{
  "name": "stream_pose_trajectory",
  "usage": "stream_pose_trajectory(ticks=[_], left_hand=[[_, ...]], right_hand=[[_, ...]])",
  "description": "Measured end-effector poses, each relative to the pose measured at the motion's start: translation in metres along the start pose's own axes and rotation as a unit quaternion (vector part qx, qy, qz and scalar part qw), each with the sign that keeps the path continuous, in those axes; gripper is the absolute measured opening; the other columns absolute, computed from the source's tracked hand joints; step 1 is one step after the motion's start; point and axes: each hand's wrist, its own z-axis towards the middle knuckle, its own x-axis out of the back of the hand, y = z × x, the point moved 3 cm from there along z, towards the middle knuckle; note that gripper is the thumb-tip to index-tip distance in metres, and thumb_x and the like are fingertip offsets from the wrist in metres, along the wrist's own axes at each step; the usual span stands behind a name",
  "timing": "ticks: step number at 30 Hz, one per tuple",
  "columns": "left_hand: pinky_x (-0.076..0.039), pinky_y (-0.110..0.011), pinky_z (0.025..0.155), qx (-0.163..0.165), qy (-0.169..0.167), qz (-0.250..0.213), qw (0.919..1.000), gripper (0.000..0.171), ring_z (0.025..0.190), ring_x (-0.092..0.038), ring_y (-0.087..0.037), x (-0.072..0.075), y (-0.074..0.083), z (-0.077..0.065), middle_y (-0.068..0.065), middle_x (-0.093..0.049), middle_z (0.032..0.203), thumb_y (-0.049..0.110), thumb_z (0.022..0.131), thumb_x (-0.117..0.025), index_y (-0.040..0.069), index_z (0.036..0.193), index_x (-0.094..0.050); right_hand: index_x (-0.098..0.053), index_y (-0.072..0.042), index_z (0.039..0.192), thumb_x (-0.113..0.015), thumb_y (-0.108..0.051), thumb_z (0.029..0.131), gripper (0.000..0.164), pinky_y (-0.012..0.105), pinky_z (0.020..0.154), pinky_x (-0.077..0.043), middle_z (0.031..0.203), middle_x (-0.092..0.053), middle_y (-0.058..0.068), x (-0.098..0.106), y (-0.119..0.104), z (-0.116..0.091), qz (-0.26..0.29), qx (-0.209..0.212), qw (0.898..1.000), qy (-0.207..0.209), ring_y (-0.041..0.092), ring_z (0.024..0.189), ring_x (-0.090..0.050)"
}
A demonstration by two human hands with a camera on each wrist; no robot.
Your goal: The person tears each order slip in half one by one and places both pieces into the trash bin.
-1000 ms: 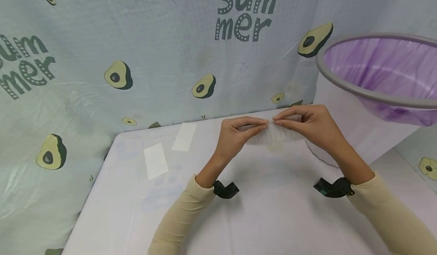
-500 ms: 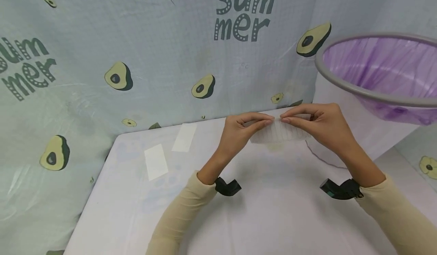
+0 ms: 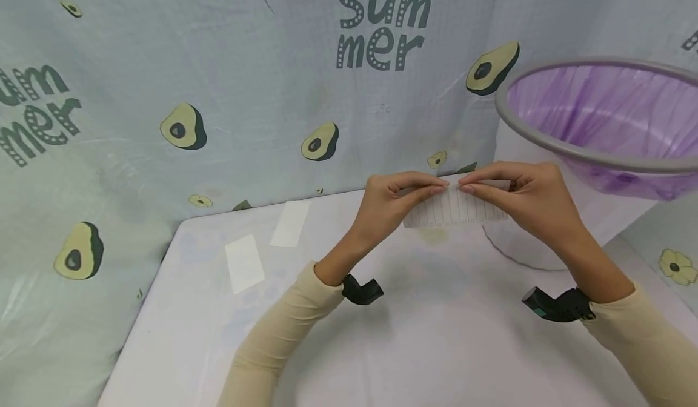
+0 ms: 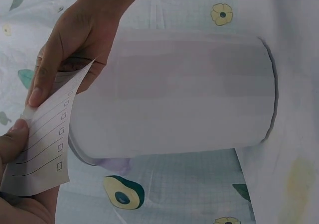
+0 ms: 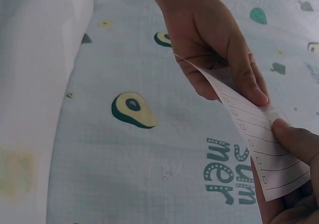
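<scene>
A small white lined sheet of paper (image 3: 444, 214) with a column of printed checkboxes is held up above the far part of the table. My left hand (image 3: 378, 210) pinches its top edge between thumb and fingers. Close beside it, my right hand (image 3: 537, 204) pinches the same edge, the fingertips of both hands only a small gap apart. In the left wrist view the sheet (image 4: 45, 139) bends a little, its checkboxes running along the free edge. The right wrist view shows the sheet (image 5: 254, 134) curving between both hands.
Two blank white paper slips, a nearer one (image 3: 244, 263) and a farther one (image 3: 290, 223), lie on the left of the white table (image 3: 425, 346). At the right stands a white bin with a grey rim (image 3: 537, 137) and purple liner (image 3: 594, 104). A printed curtain (image 3: 256, 92) hangs behind.
Both hands have moved a little to the right and slightly up with the sheet, still pinching its top edge. The paper slips stay where they lay; the head view shifts slightly.
</scene>
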Motion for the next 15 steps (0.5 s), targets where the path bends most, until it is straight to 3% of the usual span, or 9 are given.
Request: stream_pose_trajectory(ticks=[15], left_hand=[[-0.059,-0.032,0.083,-0.031,-0.025,-0.015,0.9991,0.015,0.099,-0.072,-0.009,0.005,0.01,0.014,-0.015,-0.077,0.103,0.0,0.093,-0.072,-0.004,0.105,-0.077]], right_hand=[[-0.081,-0.006,0.098,-0.079,0.006,0.084,0.019,0.024,0.036,-0.023,0.083,-0.075,-0.015,0.004,-0.006,0.0,0.009,0.001,1.0,0.026,0.006,0.036,-0.023]])
